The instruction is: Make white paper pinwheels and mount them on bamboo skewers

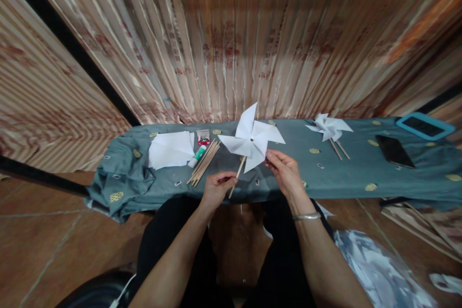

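Note:
A white paper pinwheel [263, 133] with a shiny pin at its centre is held up over the table. Its thin wooden stick [240, 169] is pinched between the thumb and fingers of my left hand [217, 190]. My right hand [286, 169] has its thumb and fingertips closed at the edge of the lower right blade. Left of the pinwheel lie a bundle of wooden sticks [204, 163], a green and white glue stick [197, 156] and a small red box [203, 137] of metal pins. A stack of white paper [171, 149] sits farther left.
Pinwheels [330, 127] with two visible sticks lie on the table's right part, near a dark phone [394, 151] and a blue-framed tablet-like device [426, 126]. A grey-green cloth [288, 187] covers the table. Striped curtains hang behind. A plastic bag [382, 269] rests on the floor at right.

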`<state>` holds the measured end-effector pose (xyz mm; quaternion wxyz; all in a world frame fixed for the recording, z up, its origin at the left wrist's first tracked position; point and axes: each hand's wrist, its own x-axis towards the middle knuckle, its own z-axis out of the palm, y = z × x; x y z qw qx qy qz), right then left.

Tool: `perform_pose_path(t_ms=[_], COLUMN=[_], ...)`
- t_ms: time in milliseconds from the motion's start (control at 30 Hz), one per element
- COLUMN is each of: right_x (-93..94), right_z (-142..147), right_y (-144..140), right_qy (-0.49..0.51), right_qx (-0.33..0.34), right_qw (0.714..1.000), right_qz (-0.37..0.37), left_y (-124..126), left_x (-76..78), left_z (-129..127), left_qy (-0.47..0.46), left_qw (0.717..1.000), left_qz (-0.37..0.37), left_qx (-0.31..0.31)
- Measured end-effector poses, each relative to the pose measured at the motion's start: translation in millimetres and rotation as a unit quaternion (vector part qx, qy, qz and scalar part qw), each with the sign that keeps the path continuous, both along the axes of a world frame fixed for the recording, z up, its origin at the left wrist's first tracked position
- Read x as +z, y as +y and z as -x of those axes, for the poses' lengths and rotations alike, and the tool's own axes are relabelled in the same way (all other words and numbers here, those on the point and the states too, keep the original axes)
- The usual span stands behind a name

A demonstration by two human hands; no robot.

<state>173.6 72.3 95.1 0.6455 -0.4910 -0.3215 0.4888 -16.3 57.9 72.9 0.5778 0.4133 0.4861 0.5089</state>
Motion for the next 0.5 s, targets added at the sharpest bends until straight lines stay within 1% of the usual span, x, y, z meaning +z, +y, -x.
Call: perform_pose_path(t_ms=[167,333,500], right_x=[1.7,0.1,1.2], right_z=[1.1,-0.7,0.0], right_y=[-0.1,0.6,0.3], right_qy=[0.001,0.001,0.032], right_qx=[0.022,0.016,0.011], right_qw=[1.000,1.000,0.999], right_qz=[0.001,0.000,0.009], left_y=[-0.6,-0.5,-1.1], left_x=[-2.0,-3.8,-2.8], left_z=[1.1,1.8,1.0], left_qy=[0.015,0.014,0.016], left_qw=[1.000,1.000,1.000], left_qz=[-0.011,-0.011,-0.015], left_qx=[-0.012,-0.010,-0.016])
